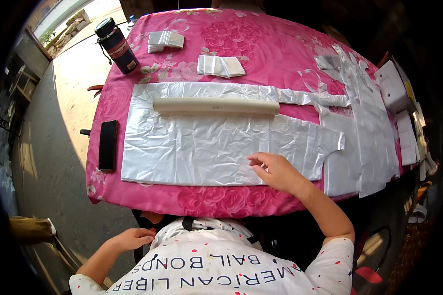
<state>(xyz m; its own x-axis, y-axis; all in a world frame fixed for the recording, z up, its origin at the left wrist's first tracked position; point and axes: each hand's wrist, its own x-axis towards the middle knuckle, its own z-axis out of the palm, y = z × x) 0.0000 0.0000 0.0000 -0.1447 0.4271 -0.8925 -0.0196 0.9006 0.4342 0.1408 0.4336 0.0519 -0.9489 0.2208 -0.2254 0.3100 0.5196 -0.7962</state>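
Observation:
A flat silvery-white plastic vest bag [206, 147] lies wrinkled across the table, its handle ends to the right. My right hand [273, 169] is over the bag's lower right part, fingers loosely curled and thumb apart, nothing held. Whether its fingertips touch the plastic I cannot tell. Along the bag's upper part rests a long off-white tube [216, 106]. My left hand [130, 239] is below the table edge beside my lap, fingers stretched out and apparently holding nothing. More white plastic bags [362, 147] lie spread at the right, partly hanging over the edge.
Two folded plastic bundles, one at the upper left [166, 41] and another nearer the middle [221, 66], sit on the pink floral tablecloth [216, 201]. A dark flask [116, 46] and a black phone [108, 146] stand and lie at the left. White boxes [395, 87] are beyond the right edge.

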